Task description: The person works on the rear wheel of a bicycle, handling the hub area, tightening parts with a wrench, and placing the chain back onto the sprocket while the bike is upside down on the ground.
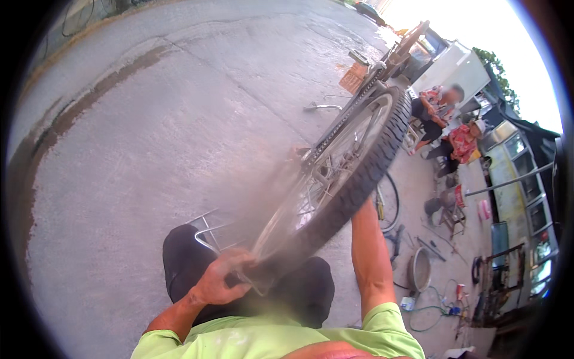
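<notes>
A bicycle wheel [359,173] with a black knobbly tyre stands tilted before me, its spokes and metal rim facing left. The chain [341,122] runs along the bicycle beyond it. At the wheel's near end my left hand [224,277] is closed, its fingers curled at the rim and tyre edge. A thin bent metal piece [256,286] shows beside the thumb. My right hand [366,206] reaches behind the tyre on the right; its fingers are hidden there. A hazy smear blurs the near part of the wheel.
Silver metal tubing [206,233] is beside my left knee. A bent handlebar [323,107] lies on the concrete near an orange crate [353,78]. To the right are a metal basin [420,269], a black hose [391,203], tools and cables. Two people [461,143] sit farther back.
</notes>
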The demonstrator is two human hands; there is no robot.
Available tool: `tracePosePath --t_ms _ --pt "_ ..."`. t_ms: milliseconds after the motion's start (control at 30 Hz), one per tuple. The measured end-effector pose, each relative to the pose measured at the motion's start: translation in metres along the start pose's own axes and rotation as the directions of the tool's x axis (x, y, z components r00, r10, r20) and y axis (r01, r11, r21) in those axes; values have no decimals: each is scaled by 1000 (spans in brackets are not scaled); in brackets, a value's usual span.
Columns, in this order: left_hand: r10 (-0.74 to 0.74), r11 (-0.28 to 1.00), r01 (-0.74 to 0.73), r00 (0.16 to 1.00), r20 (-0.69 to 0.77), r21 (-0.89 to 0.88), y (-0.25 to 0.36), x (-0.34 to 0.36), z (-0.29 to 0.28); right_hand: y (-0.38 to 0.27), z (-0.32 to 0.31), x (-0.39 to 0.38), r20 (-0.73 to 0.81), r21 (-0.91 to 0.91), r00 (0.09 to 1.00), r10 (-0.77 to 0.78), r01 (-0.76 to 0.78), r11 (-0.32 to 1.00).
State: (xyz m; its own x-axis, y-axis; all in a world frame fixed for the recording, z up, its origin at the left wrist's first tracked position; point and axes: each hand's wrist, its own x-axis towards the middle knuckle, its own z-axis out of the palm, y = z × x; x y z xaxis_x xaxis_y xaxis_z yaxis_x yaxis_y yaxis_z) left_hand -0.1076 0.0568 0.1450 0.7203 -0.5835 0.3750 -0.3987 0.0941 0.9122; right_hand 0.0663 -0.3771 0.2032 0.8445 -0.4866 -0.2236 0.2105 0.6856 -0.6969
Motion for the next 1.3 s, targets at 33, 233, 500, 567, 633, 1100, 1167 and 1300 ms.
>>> tracePosePath --t_ms 33,233,500,567,633,1100,1167,1300 --pt "17 1000 -17 1000 7 -20 -10 -6 -2 2 10 -6 -16 -8 1000 -15 15 1000" --pt "65 982 -50 995 80 -181 -43 -6 -9 1 -12 -2 -179 -474 957 -229 120 872" --pt "73 958 -37 991 116 -285 -68 -9 -12 -11 -53 23 -93 -693 895 -437 257 673" --pt "73 966 -42 991 111 -255 -70 -11 -17 2 -68 41 -29 -672 908 -419 292 680" --pt "93 965 -63 990 109 -256 -70 -5 -17 -5 -51 28 -75 -536 951 -301 216 816" --pt "72 994 -65 995 69 -92 -48 -16 -19 22 -23 6 -74 -579 947 -313 215 786" --pt "112 990 -108 993 46 -92 -38 -4 -11 -3 -25 -2 -115 -525 967 -228 135 840" --pt "84 996 -85 996 -31 -14 -24 -1 8 7 -12 21 28 -489 962 -271 250 836"
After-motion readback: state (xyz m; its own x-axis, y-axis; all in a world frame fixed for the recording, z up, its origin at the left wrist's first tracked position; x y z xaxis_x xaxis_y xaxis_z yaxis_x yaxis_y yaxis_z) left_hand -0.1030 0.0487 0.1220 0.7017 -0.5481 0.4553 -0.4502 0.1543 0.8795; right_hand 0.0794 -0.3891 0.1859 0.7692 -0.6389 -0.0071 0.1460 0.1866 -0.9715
